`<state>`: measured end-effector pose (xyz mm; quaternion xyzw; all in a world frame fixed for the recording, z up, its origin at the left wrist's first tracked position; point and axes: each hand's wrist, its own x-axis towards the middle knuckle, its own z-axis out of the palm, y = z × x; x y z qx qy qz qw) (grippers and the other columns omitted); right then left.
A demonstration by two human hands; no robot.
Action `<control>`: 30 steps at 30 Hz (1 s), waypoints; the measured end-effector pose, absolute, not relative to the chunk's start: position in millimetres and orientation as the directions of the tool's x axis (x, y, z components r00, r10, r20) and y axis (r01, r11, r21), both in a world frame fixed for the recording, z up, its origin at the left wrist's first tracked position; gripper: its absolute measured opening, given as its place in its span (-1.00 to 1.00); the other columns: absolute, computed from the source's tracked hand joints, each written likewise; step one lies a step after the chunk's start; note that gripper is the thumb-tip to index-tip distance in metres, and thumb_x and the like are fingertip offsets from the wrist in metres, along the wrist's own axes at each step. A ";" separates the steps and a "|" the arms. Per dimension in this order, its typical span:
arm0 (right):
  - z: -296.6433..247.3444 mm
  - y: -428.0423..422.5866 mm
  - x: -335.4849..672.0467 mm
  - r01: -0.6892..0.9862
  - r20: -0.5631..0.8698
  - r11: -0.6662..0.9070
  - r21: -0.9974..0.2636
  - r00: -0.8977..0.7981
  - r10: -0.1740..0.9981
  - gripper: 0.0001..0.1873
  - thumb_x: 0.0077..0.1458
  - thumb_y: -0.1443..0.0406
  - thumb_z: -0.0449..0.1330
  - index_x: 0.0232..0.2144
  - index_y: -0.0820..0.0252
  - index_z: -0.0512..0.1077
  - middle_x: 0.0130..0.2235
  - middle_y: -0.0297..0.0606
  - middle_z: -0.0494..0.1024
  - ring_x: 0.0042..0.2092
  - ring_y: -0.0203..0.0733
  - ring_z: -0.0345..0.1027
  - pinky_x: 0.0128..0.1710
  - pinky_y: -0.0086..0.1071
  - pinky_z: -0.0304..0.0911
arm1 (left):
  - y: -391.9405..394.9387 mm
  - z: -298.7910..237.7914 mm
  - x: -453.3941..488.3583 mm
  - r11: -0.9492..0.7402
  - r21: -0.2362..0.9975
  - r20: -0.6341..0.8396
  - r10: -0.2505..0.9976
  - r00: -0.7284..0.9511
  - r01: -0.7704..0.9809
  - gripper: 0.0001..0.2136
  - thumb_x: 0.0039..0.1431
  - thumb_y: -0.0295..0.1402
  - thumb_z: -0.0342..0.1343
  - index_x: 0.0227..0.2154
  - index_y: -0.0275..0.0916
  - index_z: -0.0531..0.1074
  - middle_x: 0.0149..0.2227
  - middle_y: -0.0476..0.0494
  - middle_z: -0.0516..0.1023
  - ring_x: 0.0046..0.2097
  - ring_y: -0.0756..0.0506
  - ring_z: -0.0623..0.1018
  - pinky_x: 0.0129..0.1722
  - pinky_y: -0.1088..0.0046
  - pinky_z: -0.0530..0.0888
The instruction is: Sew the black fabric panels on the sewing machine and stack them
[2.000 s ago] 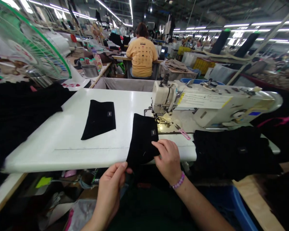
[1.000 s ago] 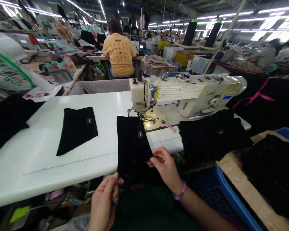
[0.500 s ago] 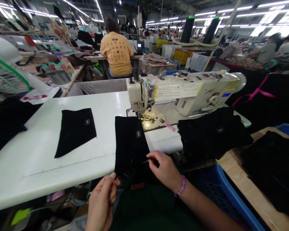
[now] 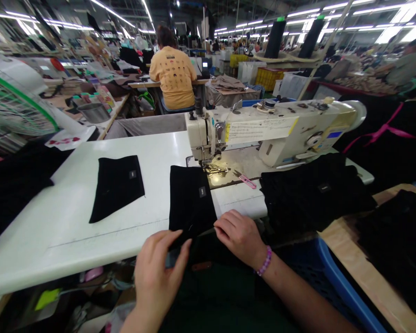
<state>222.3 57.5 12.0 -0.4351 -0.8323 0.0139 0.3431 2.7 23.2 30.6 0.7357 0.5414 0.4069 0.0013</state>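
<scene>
A black fabric piece (image 4: 190, 199) with a small dark label lies at the front edge of the white table, its top edge beside the presser foot of the sewing machine (image 4: 242, 127). My left hand (image 4: 159, 268) has the lower edge of this piece between thumb and fingers. At its lower right corner, my right hand (image 4: 241, 238), with a beaded bracelet on the wrist, pinches the cloth. Pink-handled thread snips (image 4: 245, 179) rest on the machine bed. To the left lies a second labelled black piece (image 4: 118, 187), flat and apart from my hands.
A stack of black pieces (image 4: 315, 192) lies right of the machine. Beyond it are a blue crate (image 4: 336, 273) and cardboard bearing more black cloth. A fan (image 4: 17, 101) stands at the left. A person in a yellow shirt (image 4: 173, 76) sits ahead, facing away.
My left hand has moved right along the lower edge from the left corner, its thumb and fingers now wider apart. My right hand stays at the right corner. The view has shifted slightly.
</scene>
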 end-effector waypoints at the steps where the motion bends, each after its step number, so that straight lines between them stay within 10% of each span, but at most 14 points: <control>1: 12.8 57.4 222.5 0.714 0.553 0.619 -0.327 -0.387 0.738 -0.88 0.23 0.44 0.14 -0.35 0.19 0.43 -0.36 -0.28 0.49 -0.27 -0.16 0.35 -0.34 -0.31 0.18 | 27.8 31.7 9.5 -0.496 0.329 0.590 0.773 0.235 0.804 -0.75 0.22 -0.37 0.20 -0.05 -0.21 0.44 -0.16 -0.15 0.49 -0.17 -0.13 0.48 -0.14 0.32 0.42; 6: 14.2 56.0 224.0 0.698 0.548 0.618 -0.362 -0.377 0.747 -0.89 0.26 0.41 0.13 -0.32 0.19 0.42 -0.36 -0.28 0.49 -0.27 -0.14 0.36 -0.32 -0.29 0.22 | 50.8 29.0 34.0 -0.621 0.091 0.520 0.697 0.494 0.779 -0.88 0.28 -0.46 0.12 -0.15 -0.26 0.49 -0.23 -0.16 0.54 -0.22 -0.16 0.46 -0.25 0.29 0.38; 13: 10.6 53.1 229.2 0.694 0.595 0.579 -0.428 -0.267 0.759 -0.78 0.26 0.43 0.10 -0.05 0.22 0.37 -0.17 -0.15 0.52 -0.14 -0.10 0.40 -0.18 -0.25 0.34 | 57.4 26.9 36.5 -0.696 0.093 0.569 0.624 0.536 0.712 -0.88 0.33 -0.49 0.05 -0.30 -0.28 0.47 -0.34 -0.10 0.52 -0.29 -0.11 0.40 -0.32 0.32 0.31; 18: 12.5 56.6 229.4 0.698 0.656 0.648 -0.304 -0.340 0.674 -0.87 0.31 0.41 0.11 -0.22 0.17 0.46 -0.24 -0.20 0.53 -0.19 -0.13 0.39 -0.19 -0.25 0.30 | 57.9 35.6 37.9 -0.679 0.131 0.518 0.668 0.534 0.722 -0.85 0.32 -0.46 0.05 -0.37 -0.25 0.47 -0.37 -0.09 0.51 -0.32 -0.11 0.41 -0.34 0.30 0.30; 22: 13.8 59.4 229.2 0.656 0.671 0.709 -0.260 -0.405 0.621 -0.85 0.31 0.44 0.09 -0.24 0.21 0.45 -0.25 -0.23 0.57 -0.14 -0.14 0.41 -0.10 -0.23 0.28 | 75.6 49.1 37.4 -0.620 0.274 0.342 0.778 0.528 0.735 -0.86 0.29 -0.39 0.09 -0.17 -0.20 0.51 -0.22 -0.12 0.56 -0.20 -0.15 0.49 -0.23 0.26 0.41; 30: 12.6 60.2 229.7 0.632 0.628 0.728 -0.268 -0.458 0.629 -0.82 0.23 0.49 0.09 -0.23 0.18 0.44 -0.23 -0.25 0.60 -0.12 -0.16 0.43 -0.01 -0.20 0.28 | 120.4 39.9 40.3 -0.616 -0.006 0.219 0.768 0.602 0.788 -0.65 0.31 -0.29 0.11 0.13 -0.16 0.41 0.13 -0.22 0.49 0.11 -0.28 0.44 -0.01 0.14 0.44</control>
